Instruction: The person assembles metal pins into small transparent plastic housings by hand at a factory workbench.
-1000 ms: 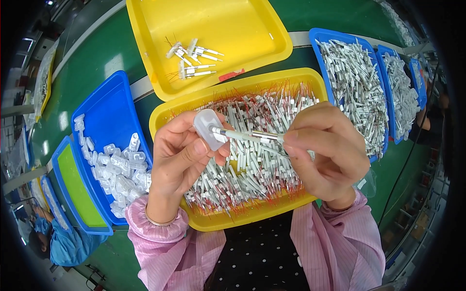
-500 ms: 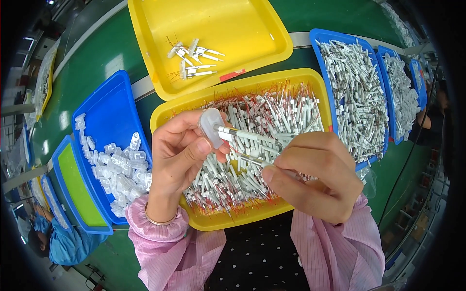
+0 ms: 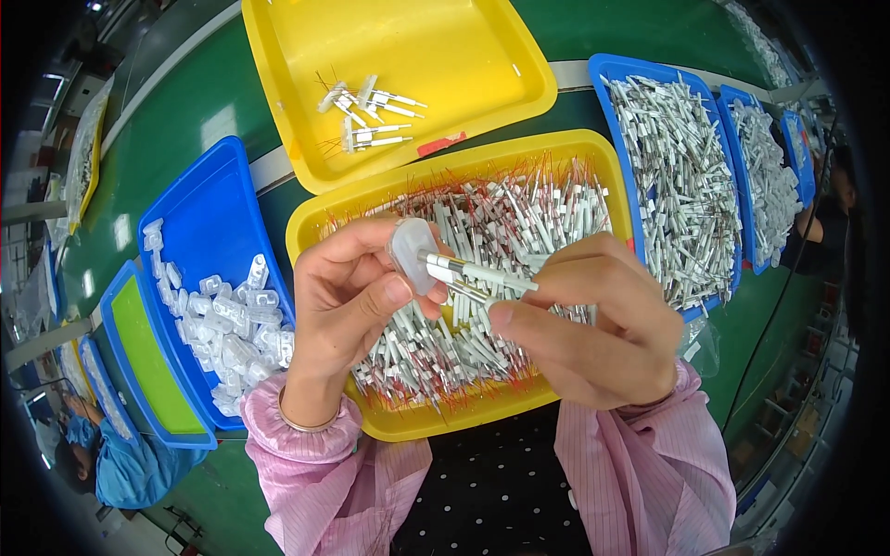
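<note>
My left hand (image 3: pixel 338 301) pinches a translucent white plastic cap (image 3: pixel 405 252) between thumb and fingers, above the near yellow tray. One slim white rod with a metal band (image 3: pixel 477 271) sticks out of the cap toward my right hand. Below it, a second metal-and-white rod (image 3: pixel 470 292) is gripped by the thumb and fingers of my right hand (image 3: pixel 598 320). Its tip lies close to the cap; whether it has entered cannot be made out. Heaped in the near yellow tray (image 3: pixel 464 425) are many similar rods with thin red wires.
Behind stands another yellow tray (image 3: pixel 399 46) with several capped rod assemblies (image 3: pixel 366 111). A blue tray (image 3: pixel 209 199) at left holds loose clear caps (image 3: pixel 232 324), beside a green-bottomed tray (image 3: pixel 148 352). At right, a blue tray (image 3: pixel 607 69) is full of rods. A co-worker's blue sleeve (image 3: pixel 148 463) shows at far left.
My right hand has moved left and slightly up, bringing the second rod's tip up to the cap. The cap has shifted slightly right and turned a little.
</note>
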### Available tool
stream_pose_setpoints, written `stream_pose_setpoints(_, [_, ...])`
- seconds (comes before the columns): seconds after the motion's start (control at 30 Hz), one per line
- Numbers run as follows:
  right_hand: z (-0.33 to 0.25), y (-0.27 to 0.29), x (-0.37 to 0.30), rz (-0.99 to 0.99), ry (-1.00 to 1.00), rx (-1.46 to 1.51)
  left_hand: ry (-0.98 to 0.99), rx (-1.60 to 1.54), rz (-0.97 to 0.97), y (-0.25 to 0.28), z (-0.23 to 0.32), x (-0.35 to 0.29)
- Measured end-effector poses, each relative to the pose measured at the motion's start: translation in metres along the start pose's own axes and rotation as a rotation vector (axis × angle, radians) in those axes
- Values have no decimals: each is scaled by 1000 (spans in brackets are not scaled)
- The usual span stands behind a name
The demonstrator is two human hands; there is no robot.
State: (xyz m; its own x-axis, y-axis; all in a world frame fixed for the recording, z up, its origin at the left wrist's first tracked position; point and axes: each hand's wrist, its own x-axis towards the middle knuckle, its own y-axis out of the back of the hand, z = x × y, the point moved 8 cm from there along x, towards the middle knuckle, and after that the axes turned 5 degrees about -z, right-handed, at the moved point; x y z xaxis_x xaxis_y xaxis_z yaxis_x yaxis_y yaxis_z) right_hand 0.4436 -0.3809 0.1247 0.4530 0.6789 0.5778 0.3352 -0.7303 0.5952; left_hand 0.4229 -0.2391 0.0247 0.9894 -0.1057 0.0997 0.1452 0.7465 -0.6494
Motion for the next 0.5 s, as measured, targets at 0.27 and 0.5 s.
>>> stream_pose_setpoints(0.27, [44, -16, -18, 191, -405, 441, -12, -20, 24, -5, -10, -2])
stream_pose_setpoints(0.5, [50, -25, -21, 150, -440, 472, -17, 54, 99, -2, -12, -5])
